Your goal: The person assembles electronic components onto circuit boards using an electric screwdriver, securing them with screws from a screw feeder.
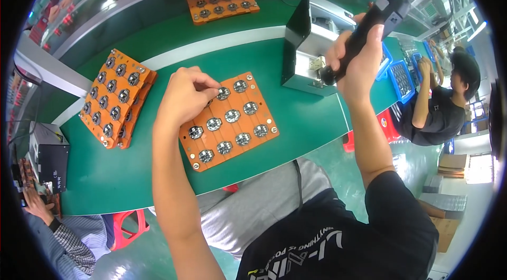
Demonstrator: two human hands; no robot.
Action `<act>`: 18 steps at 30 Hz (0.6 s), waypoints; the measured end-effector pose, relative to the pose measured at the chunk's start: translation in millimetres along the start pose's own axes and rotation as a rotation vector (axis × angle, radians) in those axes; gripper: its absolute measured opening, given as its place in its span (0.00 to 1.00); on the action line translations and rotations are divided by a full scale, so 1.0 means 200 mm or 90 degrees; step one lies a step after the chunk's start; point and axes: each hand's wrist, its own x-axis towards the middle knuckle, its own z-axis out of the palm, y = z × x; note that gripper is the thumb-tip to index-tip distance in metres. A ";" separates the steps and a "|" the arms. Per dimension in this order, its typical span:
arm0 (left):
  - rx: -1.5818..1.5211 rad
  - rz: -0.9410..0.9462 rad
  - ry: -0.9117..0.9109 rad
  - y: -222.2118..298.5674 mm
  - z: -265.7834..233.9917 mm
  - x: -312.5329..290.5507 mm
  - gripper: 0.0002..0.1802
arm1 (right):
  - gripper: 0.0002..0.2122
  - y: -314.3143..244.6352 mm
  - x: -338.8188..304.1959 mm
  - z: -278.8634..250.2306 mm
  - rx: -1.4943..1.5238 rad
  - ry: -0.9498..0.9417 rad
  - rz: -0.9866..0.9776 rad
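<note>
1. Your left forearm [177, 185] is bare and comes up from the lower edge of the view, leaning slightly left toward the wrist.
2. Your left hand [185, 95] bends inward to the right, its back facing up, thumb and forefinger drawn together near the tips.
3. Your right forearm [371, 135], also bare, reaches forward from a bent elbow, tilting left toward the wrist.
4. Your right hand [363, 66] sits higher in view than the left, its fingers [337, 54] wrapped in a closed grip.
</note>
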 end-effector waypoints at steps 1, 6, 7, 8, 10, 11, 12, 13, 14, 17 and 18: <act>-0.004 0.003 0.001 0.00 0.00 0.01 0.06 | 0.25 0.01 -0.02 0.04 0.003 -0.002 0.003; -0.004 0.013 0.013 -0.02 0.00 -0.01 0.05 | 0.32 0.14 -0.12 0.41 0.119 -0.104 -0.072; -0.006 0.016 0.010 -0.03 0.01 0.00 0.05 | 0.33 0.18 -0.14 0.48 0.130 -0.115 -0.090; -0.009 0.018 0.008 -0.04 0.01 0.01 0.06 | 0.33 0.20 -0.15 0.54 0.137 -0.118 -0.085; -0.006 0.013 0.012 -0.01 0.01 0.01 0.06 | 0.34 0.26 -0.16 0.62 0.171 -0.118 -0.077; -0.002 0.010 0.013 0.01 0.01 0.01 0.06 | 0.34 0.27 -0.16 0.64 0.172 -0.122 -0.076; -0.007 -0.001 0.017 0.01 0.02 0.00 0.06 | 0.34 0.27 -0.17 0.65 0.171 -0.119 -0.061; -0.009 -0.006 0.020 0.02 0.01 0.00 0.06 | 0.33 0.28 -0.18 0.66 0.169 -0.115 -0.046; -0.006 -0.025 0.018 0.03 0.00 0.00 0.07 | 0.33 0.29 -0.19 0.67 0.170 -0.119 -0.043; -0.003 -0.042 0.020 0.03 0.00 0.00 0.08 | 0.33 0.30 -0.19 0.68 0.160 -0.135 -0.043; -0.004 -0.041 0.024 0.02 0.00 0.00 0.08 | 0.32 0.31 -0.20 0.69 0.157 -0.145 -0.048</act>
